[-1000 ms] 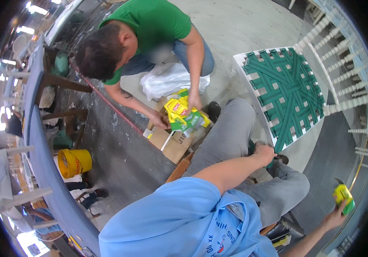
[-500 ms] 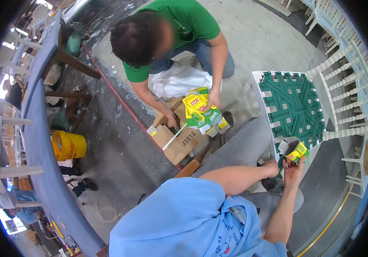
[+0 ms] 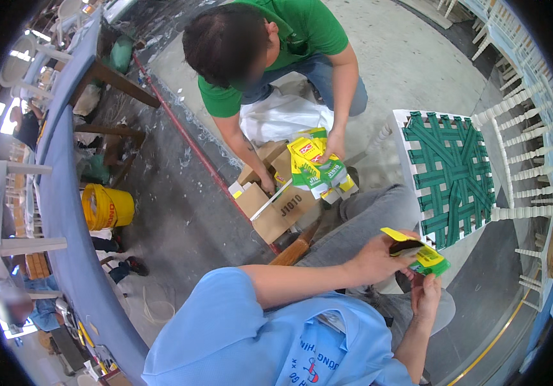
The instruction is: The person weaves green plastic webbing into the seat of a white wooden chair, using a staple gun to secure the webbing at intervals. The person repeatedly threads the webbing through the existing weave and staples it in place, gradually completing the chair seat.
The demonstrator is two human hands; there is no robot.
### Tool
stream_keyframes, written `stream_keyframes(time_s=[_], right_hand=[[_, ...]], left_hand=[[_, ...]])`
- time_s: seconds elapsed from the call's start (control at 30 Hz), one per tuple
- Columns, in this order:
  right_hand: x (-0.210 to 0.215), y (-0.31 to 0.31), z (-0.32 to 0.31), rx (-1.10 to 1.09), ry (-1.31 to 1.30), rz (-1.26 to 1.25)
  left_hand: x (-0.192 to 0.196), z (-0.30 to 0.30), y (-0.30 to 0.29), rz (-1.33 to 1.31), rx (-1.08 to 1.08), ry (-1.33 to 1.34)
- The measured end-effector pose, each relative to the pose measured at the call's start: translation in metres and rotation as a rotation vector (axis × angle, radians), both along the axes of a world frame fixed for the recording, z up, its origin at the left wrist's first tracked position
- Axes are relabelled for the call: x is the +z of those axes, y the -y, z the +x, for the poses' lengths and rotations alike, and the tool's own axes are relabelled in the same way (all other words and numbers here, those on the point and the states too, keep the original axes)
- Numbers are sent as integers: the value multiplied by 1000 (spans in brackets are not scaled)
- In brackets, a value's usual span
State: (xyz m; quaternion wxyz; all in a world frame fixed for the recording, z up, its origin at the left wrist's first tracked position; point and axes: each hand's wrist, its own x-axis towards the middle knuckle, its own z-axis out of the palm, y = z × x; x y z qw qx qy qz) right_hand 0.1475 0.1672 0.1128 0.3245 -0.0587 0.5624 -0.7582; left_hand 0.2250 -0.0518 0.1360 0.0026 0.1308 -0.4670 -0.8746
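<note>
A small yellow-and-green carton box [image 3: 432, 258], its end flap up, is held over my lap. My right hand [image 3: 424, 293] grips it from below, fingers closed around its lower side. My left hand [image 3: 379, 258] is at the open end, its fingers bent against the flap and the dark opening; whether anything inside is pinched is hidden. Just beyond the box stands a white chair with a green woven-strap seat [image 3: 450, 174].
A person in a green shirt [image 3: 318, 26] crouches ahead, holding several yellow-green boxes [image 3: 315, 164], the other hand in a brown cardboard carton [image 3: 283, 215]. White spindle chairs [image 3: 527, 128] line the right. A yellow bucket [image 3: 106, 207] and a blue-covered table [image 3: 77, 225] are at left.
My right hand has lowered the small box toward my lap. My left hand has come up from beside my right wrist to the box's open end. The view has shifted slightly.
</note>
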Motion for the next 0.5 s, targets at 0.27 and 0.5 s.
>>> stream_keyframes(time_s=[0.27,0.5], right_hand=[[-7,39,4,-30,76,25],[21,103,19,67,81,18]], left_hand=[[-4,40,31,-312,42,-4],[3,77,78,-466,-202,-3]])
